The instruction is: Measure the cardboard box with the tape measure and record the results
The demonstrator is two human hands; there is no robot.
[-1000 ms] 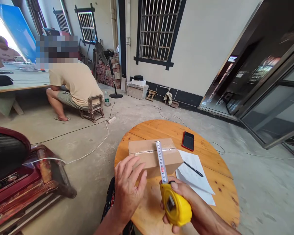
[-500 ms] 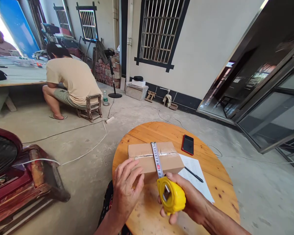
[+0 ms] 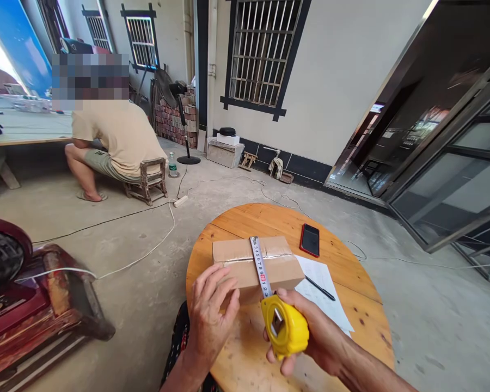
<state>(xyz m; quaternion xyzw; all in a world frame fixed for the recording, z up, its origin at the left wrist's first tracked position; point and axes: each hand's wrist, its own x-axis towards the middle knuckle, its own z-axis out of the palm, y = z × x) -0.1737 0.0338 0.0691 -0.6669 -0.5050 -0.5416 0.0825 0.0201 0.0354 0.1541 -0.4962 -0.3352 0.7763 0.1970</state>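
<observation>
Cardboard box [image 3: 245, 262] sits on round wooden table [image 3: 351, 305], left of a paper sheet [image 3: 324, 296]. Left hand [image 3: 210, 316] rests fingers spread against the box's near side. Right hand [image 3: 310, 337] grips yellow tape measure [image 3: 285, 328], its blade [image 3: 259, 267] laid across the box top.

Box [image 3: 239, 265] on bench [image 3: 351, 321], at middle. Tape strip [image 3: 258, 264] lies over box top, front to back. Tape measure [image 3: 285, 328] just before box, in right hand [image 3: 316, 337]. Left hand [image 3: 210, 311] rests at box's near left corner, touching. Paper [image 3: 329, 302] right of box, pen [image 3: 319, 287] on paper. Phone [image 3: 310, 239] behind paper. Person [image 3: 114, 139] sits on stool [image 3: 147, 179], far behind on left.
</observation>
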